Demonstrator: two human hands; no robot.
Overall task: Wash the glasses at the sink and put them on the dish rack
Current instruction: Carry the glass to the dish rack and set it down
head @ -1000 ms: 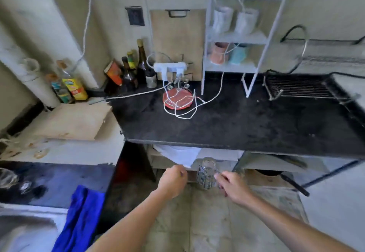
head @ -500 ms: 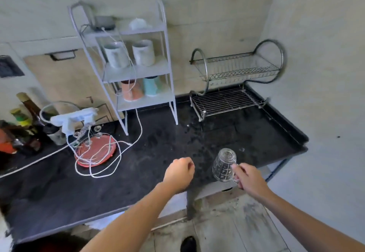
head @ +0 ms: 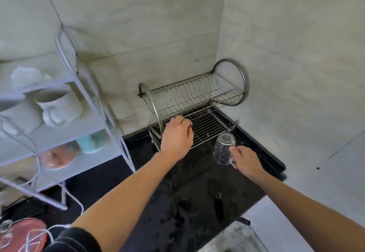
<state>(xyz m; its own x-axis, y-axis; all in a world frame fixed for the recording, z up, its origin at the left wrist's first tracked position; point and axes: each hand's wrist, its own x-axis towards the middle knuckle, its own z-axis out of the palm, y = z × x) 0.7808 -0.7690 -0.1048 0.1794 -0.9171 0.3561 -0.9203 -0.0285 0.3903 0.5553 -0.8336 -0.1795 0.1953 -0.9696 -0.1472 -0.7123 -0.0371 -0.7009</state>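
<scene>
Glass [head: 224,149]: inverted, in the air just off the dish rack's front right corner.
Right hand [head: 245,159]: fingers clamped on the glass's handle.
Left hand [head: 176,136]: fingers curled together over the rack's lower tier; grip on wire unclear.
Dish rack [head: 197,97]: two tiers, in the corner of the black table [head: 197,202].

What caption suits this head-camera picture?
Right hand holds an upturned glass by its handle beside the dish rack; left hand hovers over its lower tier.
</scene>
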